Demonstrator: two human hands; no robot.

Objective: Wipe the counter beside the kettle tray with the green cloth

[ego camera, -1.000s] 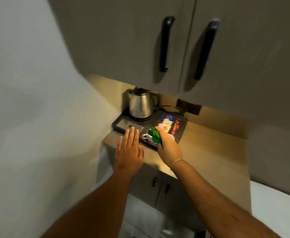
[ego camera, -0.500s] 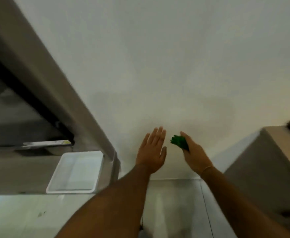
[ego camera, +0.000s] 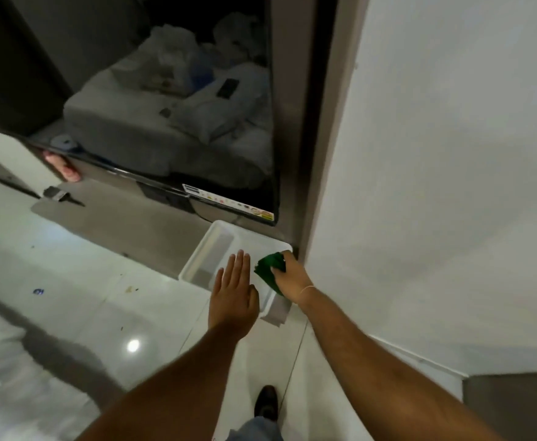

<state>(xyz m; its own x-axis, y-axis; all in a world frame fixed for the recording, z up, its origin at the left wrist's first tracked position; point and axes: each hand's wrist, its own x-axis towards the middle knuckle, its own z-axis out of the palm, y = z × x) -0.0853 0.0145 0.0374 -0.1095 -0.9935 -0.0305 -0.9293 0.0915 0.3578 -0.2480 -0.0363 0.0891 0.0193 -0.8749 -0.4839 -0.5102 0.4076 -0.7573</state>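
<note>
Over pale floor (ego camera: 70,265), left hand (ego camera: 233,294) flat, grip released; right hand (ego camera: 289,276) clenches green cloth (ego camera: 268,270).

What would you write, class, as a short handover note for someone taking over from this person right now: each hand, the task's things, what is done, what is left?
Left hand: open, flat, empty, held out over the near edge of the white tray.
Right hand: closed on the green cloth, held above the tray's right end.
The counter, kettle and kettle tray are not in view; the camera faces a TV and a white wall.
Done: cannot tell from this view.
Left: turn back to the counter and check or wipe it.
</note>
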